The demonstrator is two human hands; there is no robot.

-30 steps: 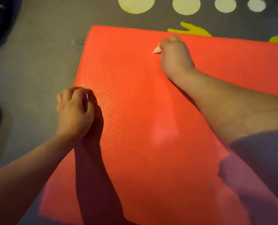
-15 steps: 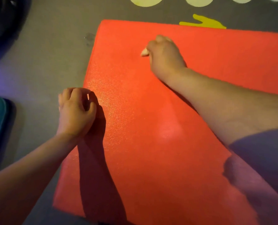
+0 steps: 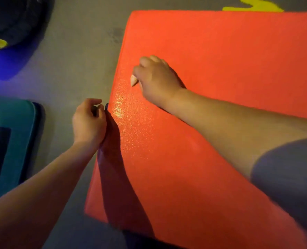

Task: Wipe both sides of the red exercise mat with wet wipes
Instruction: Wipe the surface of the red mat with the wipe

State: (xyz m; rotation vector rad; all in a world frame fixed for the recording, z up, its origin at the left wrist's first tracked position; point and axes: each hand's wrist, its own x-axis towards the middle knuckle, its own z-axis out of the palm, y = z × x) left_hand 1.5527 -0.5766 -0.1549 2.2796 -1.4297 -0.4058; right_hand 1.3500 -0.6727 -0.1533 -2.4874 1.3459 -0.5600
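Note:
The red exercise mat point(image 3: 221, 87) lies flat on the grey floor and fills the right of the view. My right hand point(image 3: 158, 79) presses down on the mat near its left edge, fingers curled round a crumpled wet wipe point(image 3: 134, 80), of which only a pale tip shows at the hand's left side. My left hand point(image 3: 88, 121) rests at the mat's left edge with its fingers curled; whether it grips the edge I cannot tell.
A teal pad with a dark patch point(image 3: 14, 141) lies on the grey floor point(image 3: 77, 60) at the left. A dark round object point(image 3: 14, 18) with a yellow spot sits at the top left. A yellow floor marking point(image 3: 253, 6) shows beyond the mat's far edge.
My right hand has slid with the wipe toward the mat's left edge and nearer to me. My left hand has stayed at the left edge. The view has shifted rightward and down.

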